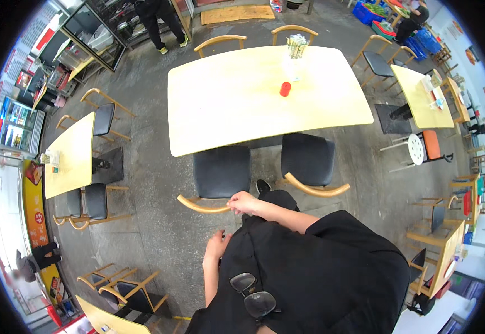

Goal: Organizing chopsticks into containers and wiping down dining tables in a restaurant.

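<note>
My right hand (242, 203) is closed around the end of the curved wooden backrest of a chair (221, 171) with a black padded seat. My left hand (217, 244) hangs below it near my body, fingers apart, holding nothing. A second chair of the same kind (308, 158) stands to the right. Both chairs are at the near edge of a pale yellow table (225, 100). On the table a red cylindrical container (285, 89) stands near a holder of wrapped chopsticks (296, 46). Sunglasses (260, 303) hang at my chest.
Two chairs stand at the table's far side, one of them here (220, 39). Other tables are at left (73, 154) and right (422, 96). A white stool (415, 149) stands at right. People are at the top left (158, 21), top right and lower left.
</note>
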### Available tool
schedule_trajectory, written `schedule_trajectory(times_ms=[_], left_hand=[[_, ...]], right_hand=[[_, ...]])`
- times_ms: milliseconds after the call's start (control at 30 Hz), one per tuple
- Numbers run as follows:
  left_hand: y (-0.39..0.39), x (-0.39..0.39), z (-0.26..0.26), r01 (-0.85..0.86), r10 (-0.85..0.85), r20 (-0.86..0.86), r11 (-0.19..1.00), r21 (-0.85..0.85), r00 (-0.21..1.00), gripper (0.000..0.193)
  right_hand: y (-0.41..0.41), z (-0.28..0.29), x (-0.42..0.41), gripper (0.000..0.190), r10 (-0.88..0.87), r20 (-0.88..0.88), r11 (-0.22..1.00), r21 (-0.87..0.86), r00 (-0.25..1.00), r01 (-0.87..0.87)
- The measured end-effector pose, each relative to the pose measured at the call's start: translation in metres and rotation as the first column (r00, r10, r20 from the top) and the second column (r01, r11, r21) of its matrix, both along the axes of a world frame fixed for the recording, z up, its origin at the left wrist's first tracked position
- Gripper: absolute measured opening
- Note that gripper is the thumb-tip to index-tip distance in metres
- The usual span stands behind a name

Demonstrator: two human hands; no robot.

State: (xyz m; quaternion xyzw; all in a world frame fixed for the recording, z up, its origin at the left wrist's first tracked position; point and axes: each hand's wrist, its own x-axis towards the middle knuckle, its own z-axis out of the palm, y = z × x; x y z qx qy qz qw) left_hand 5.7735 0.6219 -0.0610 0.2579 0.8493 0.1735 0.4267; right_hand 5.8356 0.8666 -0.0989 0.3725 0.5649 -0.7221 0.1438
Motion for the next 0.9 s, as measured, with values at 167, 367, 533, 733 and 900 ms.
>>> schedule_trajectory(times_ms=[167, 367, 533, 733, 900], left_hand=[[0.066, -0.015, 0.004, 0.043, -0.053, -0.101, 0.994, -0.101, 0.993, 0.058], [0.147, -0.018, 0.021, -0.195, 0.24, -0.171, 0.951, 0.242, 0.956, 0.051], [0.168, -0.02, 0.029, -0.259, 0.297, -0.164, 0.94, 0.222, 0.941, 0.055], [0.143, 0.002, 0.026, -0.442, 0.437, -0.17, 0.897, 0.009, 0.884, 0.056], [0.138, 0.028, 0.022, -0.554, 0.549, -0.093, 0.831, -0.053, 0.831, 0.058]], right_hand=[[0.094, -0.027, -0.017, 0.029, -0.06, -0.003, 0.995, 0.081, 0.998, 0.06], [0.183, -0.03, -0.082, 0.032, 0.163, 0.218, 0.859, 0.448, 0.962, -0.247], [0.229, -0.049, -0.183, 0.034, 0.383, 0.213, 0.558, 0.722, 0.899, -0.409], [0.26, -0.022, -0.303, 0.043, 0.493, 0.249, 0.368, 0.808, 0.833, -0.46], [0.28, -0.022, -0.389, 0.059, 0.435, 0.305, 0.424, 0.76, 0.847, -0.492]])
